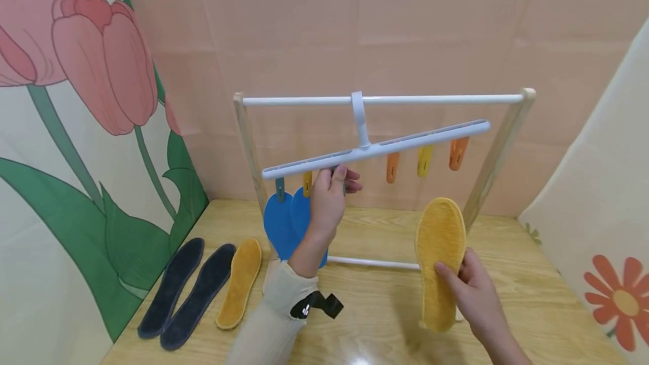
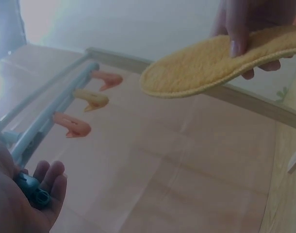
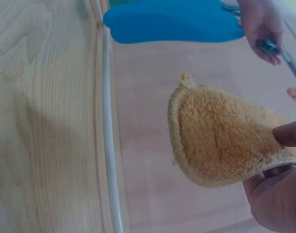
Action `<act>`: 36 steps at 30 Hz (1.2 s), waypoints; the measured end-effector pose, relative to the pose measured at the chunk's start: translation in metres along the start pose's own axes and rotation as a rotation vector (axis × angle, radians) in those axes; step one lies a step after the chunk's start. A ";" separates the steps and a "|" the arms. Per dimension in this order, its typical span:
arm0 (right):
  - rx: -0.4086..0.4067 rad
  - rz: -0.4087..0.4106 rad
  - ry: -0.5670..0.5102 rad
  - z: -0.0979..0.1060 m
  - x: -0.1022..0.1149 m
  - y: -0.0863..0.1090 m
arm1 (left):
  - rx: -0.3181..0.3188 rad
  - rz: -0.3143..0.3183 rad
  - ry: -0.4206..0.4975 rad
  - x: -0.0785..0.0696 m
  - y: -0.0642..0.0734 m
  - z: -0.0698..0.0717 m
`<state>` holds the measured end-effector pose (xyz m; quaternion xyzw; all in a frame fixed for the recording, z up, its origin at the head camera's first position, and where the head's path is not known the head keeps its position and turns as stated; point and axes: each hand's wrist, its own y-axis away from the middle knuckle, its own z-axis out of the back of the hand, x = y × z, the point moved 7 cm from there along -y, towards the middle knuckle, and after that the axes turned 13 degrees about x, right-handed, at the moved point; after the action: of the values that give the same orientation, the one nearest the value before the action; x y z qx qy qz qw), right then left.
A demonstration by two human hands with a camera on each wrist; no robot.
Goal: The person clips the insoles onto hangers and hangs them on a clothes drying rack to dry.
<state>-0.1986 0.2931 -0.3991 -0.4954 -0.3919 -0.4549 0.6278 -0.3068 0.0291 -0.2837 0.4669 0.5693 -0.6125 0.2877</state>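
A white clip hanger [image 1: 431, 138] hangs by its hook from the rack's top rod, its left end tilted lower. My left hand [image 1: 328, 196] is just under the bar's middle, holding a teal clip [image 2: 29, 187] between thumb and fingers. My right hand [image 1: 474, 292] grips a fuzzy yellow insole [image 1: 441, 235] upright, thumb across its front, to the right and apart from the hanger. Two blue insoles [image 1: 279, 221] hang at the left from a teal clip [image 1: 280, 189] and a yellow clip [image 1: 307, 183], partly hidden behind my left hand and forearm.
On the hanger's right half are two orange clips [image 1: 458, 154] and a yellow clip [image 1: 425, 161]. The rack has wooden side posts [image 1: 494, 165] and a white top rod [image 1: 446, 98]. Two dark insoles [image 1: 174, 286] and another yellow insole [image 1: 239, 283] lie on the table's left [image 1: 375, 320].
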 end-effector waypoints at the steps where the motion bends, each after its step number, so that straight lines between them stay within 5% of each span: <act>1: 0.002 0.006 -0.004 -0.001 0.000 0.000 | 0.002 0.000 0.003 0.000 0.000 0.000; 7: 0.013 0.028 -0.043 -0.009 0.003 -0.001 | 0.007 0.006 0.012 0.000 -0.001 -0.002; 20: 0.100 -0.048 0.101 -0.029 0.009 -0.008 | 0.005 0.023 0.016 0.000 -0.001 -0.001; 36: 0.211 -0.013 0.025 -0.066 0.015 -0.022 | 0.009 0.023 0.010 0.001 -0.003 0.001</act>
<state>-0.2129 0.2234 -0.3920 -0.4182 -0.4329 -0.4214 0.6783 -0.3098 0.0286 -0.2832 0.4778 0.5625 -0.6094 0.2898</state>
